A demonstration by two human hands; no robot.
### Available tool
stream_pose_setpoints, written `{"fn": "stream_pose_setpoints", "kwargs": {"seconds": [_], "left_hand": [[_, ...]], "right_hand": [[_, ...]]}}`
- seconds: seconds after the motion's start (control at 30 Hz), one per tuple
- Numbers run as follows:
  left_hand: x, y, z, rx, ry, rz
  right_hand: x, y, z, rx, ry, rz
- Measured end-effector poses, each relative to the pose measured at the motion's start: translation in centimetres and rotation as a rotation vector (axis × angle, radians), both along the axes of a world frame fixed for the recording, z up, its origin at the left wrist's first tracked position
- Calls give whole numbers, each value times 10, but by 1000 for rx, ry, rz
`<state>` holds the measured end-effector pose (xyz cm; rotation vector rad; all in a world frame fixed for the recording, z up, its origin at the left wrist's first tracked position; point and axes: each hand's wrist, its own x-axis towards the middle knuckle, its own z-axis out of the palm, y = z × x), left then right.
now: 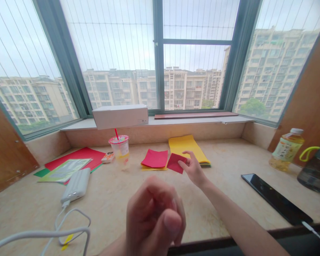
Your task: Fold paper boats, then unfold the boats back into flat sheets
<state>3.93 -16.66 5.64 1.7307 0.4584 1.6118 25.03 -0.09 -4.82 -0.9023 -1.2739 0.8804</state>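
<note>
A small dark red square of paper (176, 163) is pinched between the thumb and fingers of my right hand (193, 169), tilted just above the tabletop. Left of it lies a stack of red paper squares (155, 158) with a yellow edge showing underneath. Behind my right hand are larger yellow sheets (188, 146), with green at their lower corner. Close to the camera, my left hand (157, 217) is raised with its fingers curled in and the thumb toward me; nothing shows in it.
At left lie red sheets (78, 156), a clear packet (66, 170), a white power bank (76, 185) with a cable, a small box (108, 157) and a plastic cup (120, 147). At right are a phone (276, 197), a tea bottle (286, 149) and a dark bottle (316, 170).
</note>
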Motion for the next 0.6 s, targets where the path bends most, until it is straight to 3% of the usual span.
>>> {"fn": "stream_pose_setpoints", "kwargs": {"seconds": [0.1,0.2,0.27,0.33,0.43,0.5,0.6], "left_hand": [[31,82,-8,-38,131,114],[31,148,-33,-32,312,280],[23,174,-52,-63,348,336],[18,187,-68,-133,351,324],[20,189,-85,-284,382,90],[26,184,-89,-352,347,-57],[32,176,-91,-405,235,-152]], "right_hand": [[0,-3,4,30,-9,-17],[0,-4,6,45,-96,-70],[-1,-4,6,49,-132,-84],[-4,-4,6,51,-138,-71],[-9,-8,5,40,-118,-26],[-11,-12,4,24,-120,30],[-12,-17,3,12,-185,93]]}}
